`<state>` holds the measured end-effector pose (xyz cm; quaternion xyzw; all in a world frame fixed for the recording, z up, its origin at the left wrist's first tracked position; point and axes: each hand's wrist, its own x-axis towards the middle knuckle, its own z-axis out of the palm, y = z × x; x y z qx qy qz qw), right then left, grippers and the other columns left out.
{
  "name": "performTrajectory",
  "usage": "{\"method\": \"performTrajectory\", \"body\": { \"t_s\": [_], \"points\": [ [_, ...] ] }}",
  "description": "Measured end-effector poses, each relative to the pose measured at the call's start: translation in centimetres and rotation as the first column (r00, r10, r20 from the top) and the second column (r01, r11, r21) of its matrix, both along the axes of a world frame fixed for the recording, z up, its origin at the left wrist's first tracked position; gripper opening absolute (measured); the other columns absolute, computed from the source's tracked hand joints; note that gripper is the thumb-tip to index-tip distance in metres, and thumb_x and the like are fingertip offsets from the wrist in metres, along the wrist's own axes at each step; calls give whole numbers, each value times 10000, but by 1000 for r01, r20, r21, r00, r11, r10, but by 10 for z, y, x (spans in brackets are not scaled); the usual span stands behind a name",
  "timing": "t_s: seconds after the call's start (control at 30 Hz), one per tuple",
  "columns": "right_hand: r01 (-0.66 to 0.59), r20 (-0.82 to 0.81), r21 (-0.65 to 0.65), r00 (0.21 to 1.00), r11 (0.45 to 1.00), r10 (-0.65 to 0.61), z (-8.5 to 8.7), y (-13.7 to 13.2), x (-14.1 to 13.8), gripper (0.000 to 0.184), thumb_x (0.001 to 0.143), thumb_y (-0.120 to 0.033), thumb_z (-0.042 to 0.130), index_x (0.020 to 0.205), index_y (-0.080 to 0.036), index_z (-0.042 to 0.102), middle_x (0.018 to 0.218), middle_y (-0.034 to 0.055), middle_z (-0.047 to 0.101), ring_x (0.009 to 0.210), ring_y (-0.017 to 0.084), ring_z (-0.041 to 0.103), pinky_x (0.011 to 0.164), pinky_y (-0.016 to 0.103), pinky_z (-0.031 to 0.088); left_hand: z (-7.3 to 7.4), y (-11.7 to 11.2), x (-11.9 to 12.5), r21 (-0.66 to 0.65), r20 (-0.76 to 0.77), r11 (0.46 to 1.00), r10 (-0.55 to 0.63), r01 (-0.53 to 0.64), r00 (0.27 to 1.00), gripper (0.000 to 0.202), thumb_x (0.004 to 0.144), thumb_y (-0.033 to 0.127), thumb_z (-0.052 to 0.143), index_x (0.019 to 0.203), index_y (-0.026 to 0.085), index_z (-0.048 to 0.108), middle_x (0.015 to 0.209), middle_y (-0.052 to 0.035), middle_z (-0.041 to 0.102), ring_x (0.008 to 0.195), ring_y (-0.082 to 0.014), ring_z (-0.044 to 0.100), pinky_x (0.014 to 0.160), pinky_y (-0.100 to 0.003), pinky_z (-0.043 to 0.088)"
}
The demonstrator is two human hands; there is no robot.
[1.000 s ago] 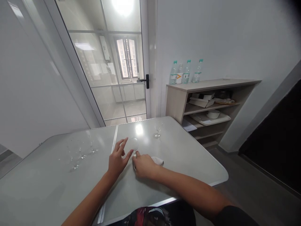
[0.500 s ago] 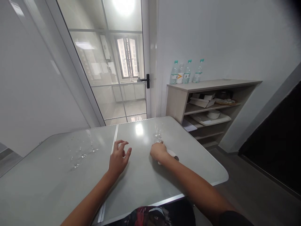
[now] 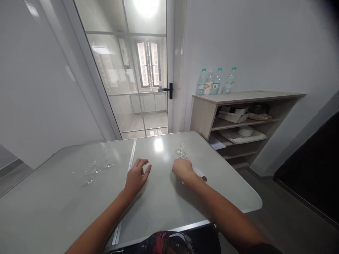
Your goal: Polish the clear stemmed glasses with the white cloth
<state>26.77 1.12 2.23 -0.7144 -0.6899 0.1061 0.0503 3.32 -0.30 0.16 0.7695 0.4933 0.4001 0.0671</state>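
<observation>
My left hand [image 3: 137,175] hovers over the table [image 3: 156,208] near its metal seam, fingers curved and apart, nothing in it. My right hand [image 3: 182,170] is closed, knuckles forward, just in front of clear stemmed glasses [image 3: 182,151]. What it grips, if anything, is hidden beneath the fingers. Beside that wrist is a white roll-like thing [image 3: 198,173] with a dark end, partly covered by the forearm. To the left of the seam stand several clear stemmed glasses [image 3: 97,170], their outlines faint against the tabletop.
A low wooden shelf unit [image 3: 202,113] stands beyond the table's right side, holding boxes, a tray and a white bowl [image 3: 245,131]. Several plastic bottles [image 3: 216,83] are on its top. A glass door [image 3: 127,116] with a black handle [image 3: 171,91] is behind the table.
The view has shifted slightly to the left, so things appear a little further right. My left hand's fingers are a bit more curled; my right hand stays closed by the glasses.
</observation>
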Motion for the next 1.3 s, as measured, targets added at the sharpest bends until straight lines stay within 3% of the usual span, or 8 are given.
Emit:
{"method": "performTrajectory", "body": {
  "t_s": [0.13, 0.3, 0.37, 0.6, 0.8, 1.0, 1.17, 1.3],
  "points": [
    [-88, -275, 221, 950, 971, 148, 7, -8, -19, 316, 968, -222, 439, 1147, -164, 693, 1169, 154, 714, 1074, 256, 688, 912, 347, 497, -5, -2, 8, -287, 210, 908, -251, 305, 945, 369, 895, 430, 680, 1204, 232, 645, 1053, -67, 738, 664, -150, 648, 628, -283, 530],
    [-153, -965, 170, 174, 974, 196, 3, -13, -38, 305, 942, -404, 508, 1159, -207, 595, 1090, 53, 689, 905, 201, 667, 768, 288, 528, -11, -7, 20, -295, 467, 807, -345, 511, 814, 398, 865, 386, 725, 1212, 201, 666, 1111, -95, 728, 986, -245, 685, 850, -354, 559],
    [-173, -991, 111, 51, 979, 122, 2, -16, -40, 402, 909, -479, 584, 1216, -220, 573, 1116, 56, 672, 920, 203, 667, 773, 292, 532, -11, -7, 20, -259, 540, 830, -300, 495, 786, 301, 920, 420, 657, 1091, 175, 698, 1012, -79, 726, 911, -226, 666, 796, -324, 539],
    [-189, -936, 216, 240, 958, 259, -2, -12, -32, 603, 721, -294, 754, 1304, -231, 614, 1259, 62, 660, 1083, 236, 645, 918, 322, 508, -3, -2, 10, -235, 678, 903, -113, 360, 726, 311, 903, 466, 661, 814, 174, 601, 758, 15, 565, 701, -133, 512, 628, -215, 421],
    [-127, -996, -22, -84, 992, -33, 1, -3, -30, 291, 814, -375, 562, 940, -158, 709, 919, 63, 736, 934, 248, 670, 788, 302, 511, 4, 3, 1, -216, 832, 937, 31, 273, 554, 267, 845, 401, 697, 853, 205, 516, 690, 57, 492, 608, -100, 448, 559, -187, 358],
    [-299, -989, -45, -120, 953, -85, 2, -10, -32, 433, 746, -433, 768, 1083, -177, 676, 1048, 82, 749, 973, 259, 692, 825, 328, 531, 6, 8, -6, -244, 880, 941, 114, 233, 461, 298, 811, 337, 690, 1043, 236, 532, 784, 49, 570, 649, -110, 533, 597, -201, 423],
    [24, -985, 48, -167, 999, 52, -5, -1, -28, 558, 670, -250, 756, 1211, -208, 628, 966, 13, 724, 854, 195, 656, 722, 256, 477, -1, 12, -11, -263, 839, 952, 145, 157, 524, 296, 682, 156, 603, 947, 235, 496, 717, 75, 522, 572, -84, 448, 516, -181, 313],
    [56, -981, 86, -171, 995, 95, 1, 3, -19, 561, 746, -324, 733, 1286, -244, 604, 825, -29, 670, 718, 161, 595, 629, 239, 436, 0, 9, -8, -318, 859, 858, 80, 404, 506, 366, 734, 203, 622, 1079, 252, 509, 802, 44, 635, 648, -117, 558, 600, -211, 408]
  ]
}}
